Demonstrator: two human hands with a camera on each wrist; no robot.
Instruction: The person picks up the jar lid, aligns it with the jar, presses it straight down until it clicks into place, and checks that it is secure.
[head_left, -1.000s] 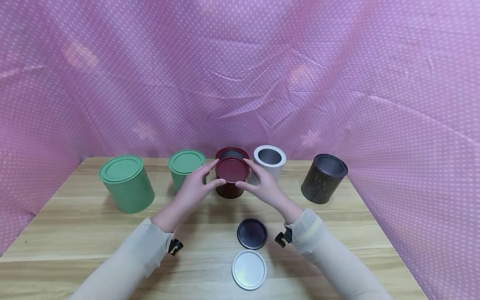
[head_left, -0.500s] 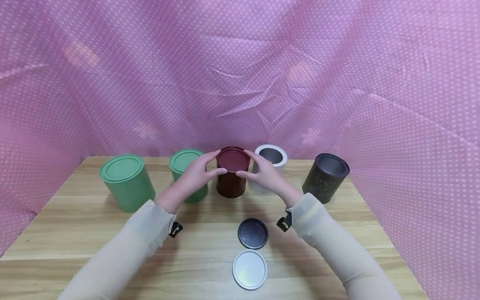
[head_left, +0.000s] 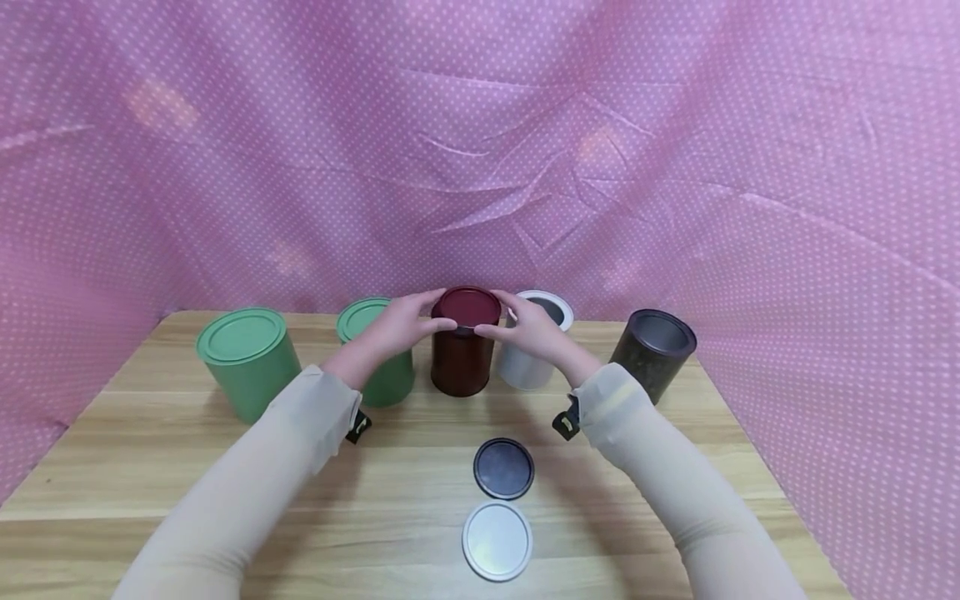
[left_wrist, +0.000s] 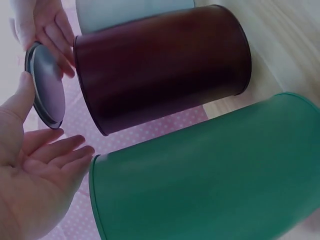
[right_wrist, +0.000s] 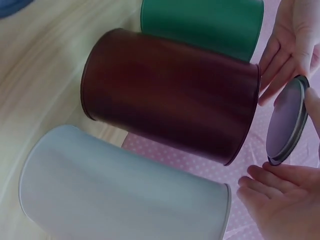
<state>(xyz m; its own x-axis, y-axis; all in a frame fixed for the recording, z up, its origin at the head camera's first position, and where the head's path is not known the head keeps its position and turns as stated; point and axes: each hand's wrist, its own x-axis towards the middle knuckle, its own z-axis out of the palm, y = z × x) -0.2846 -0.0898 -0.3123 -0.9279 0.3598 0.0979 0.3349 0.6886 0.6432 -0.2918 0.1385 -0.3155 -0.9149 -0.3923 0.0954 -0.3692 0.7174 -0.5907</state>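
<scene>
Pink dotted cloth hangs behind and beside a wooden table (head_left: 187, 467). We hold the red lid (head_left: 469, 307) between both hands, just above the open mouth of the red tin (head_left: 460, 363). The wrist views show a clear gap between lid and rim, the lid tilted. Our left hand (head_left: 397, 327) pinches the lid's edge with its fingertips, the other fingers loosely spread; our right hand (head_left: 528, 328) pinches the opposite edge in the same way.

To seat the lid well, we judge that it should be levelled first, centred over the rim, then pressed down evenly from both sides so it does not jam crooked.

Just outside our left hand stands a green tin (head_left: 378, 354), with a larger green tin (head_left: 251, 362) farther out. Just outside our right hand is the white tin (head_left: 532, 354), then a dark tin (head_left: 652, 350), both open. Nearer us than the hands lie a dark lid (head_left: 504, 468) and a white lid (head_left: 497, 541).

We see no brand, label or writing on anything.
</scene>
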